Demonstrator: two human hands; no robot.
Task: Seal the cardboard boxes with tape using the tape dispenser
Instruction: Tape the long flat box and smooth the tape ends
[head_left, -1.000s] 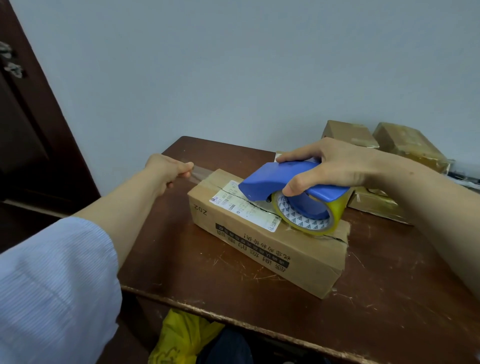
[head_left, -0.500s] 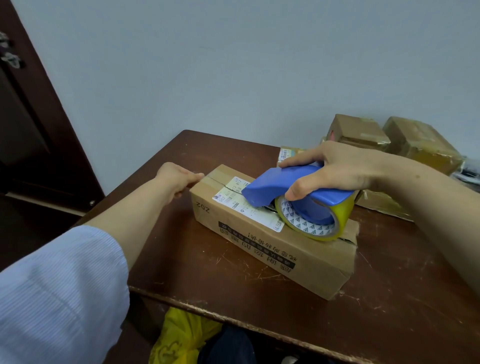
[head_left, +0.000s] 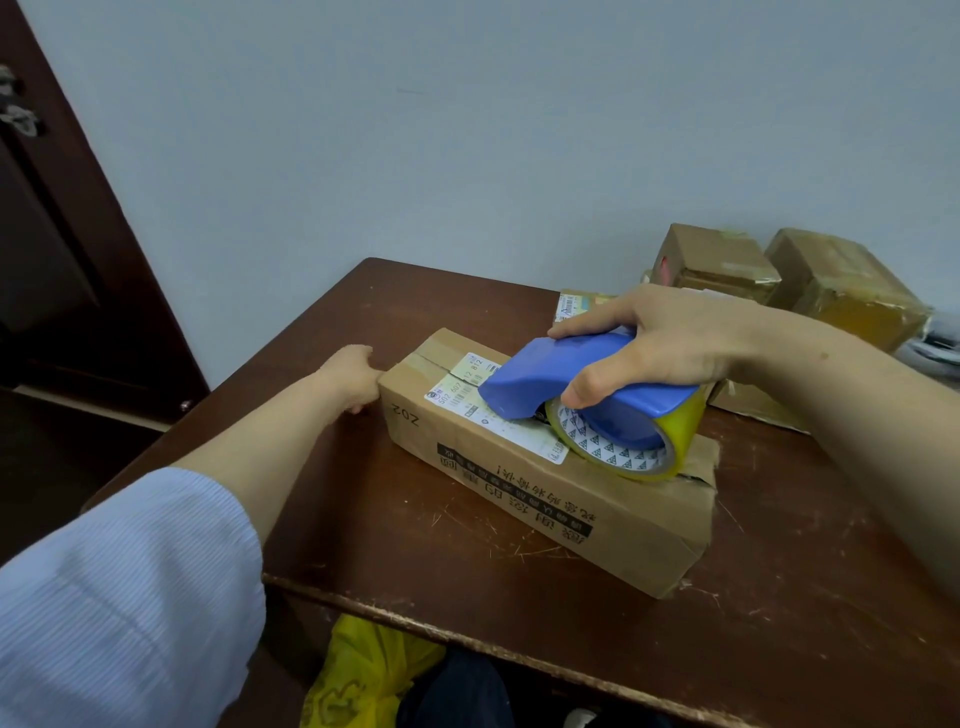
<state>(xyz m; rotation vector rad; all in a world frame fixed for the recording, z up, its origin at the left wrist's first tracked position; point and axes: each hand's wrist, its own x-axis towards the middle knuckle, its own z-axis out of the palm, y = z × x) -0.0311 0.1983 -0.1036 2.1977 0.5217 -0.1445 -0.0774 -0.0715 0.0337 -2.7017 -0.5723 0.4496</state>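
Observation:
A long cardboard box (head_left: 524, 499) with a white label lies across the brown table (head_left: 779, 597). My right hand (head_left: 660, 348) grips the blue tape dispenser (head_left: 566, 379), whose yellow tape roll (head_left: 623, 441) rests on the box's top near its right end. My left hand (head_left: 350, 379) presses against the box's far left end, fingers curled at the top edge where the clear tape comes down. The tape strip itself is hard to make out.
Two taped boxes (head_left: 717, 265) (head_left: 841, 291) stand at the back right by the wall, with flatter packages (head_left: 753, 402) behind the dispenser. A yellow bag (head_left: 363, 675) lies below the table's front edge. A dark wooden door (head_left: 62, 260) stands at the left.
My left hand pulled the tape end down from the air and pressed it onto the box's left end. The dispenser stayed on the box top.

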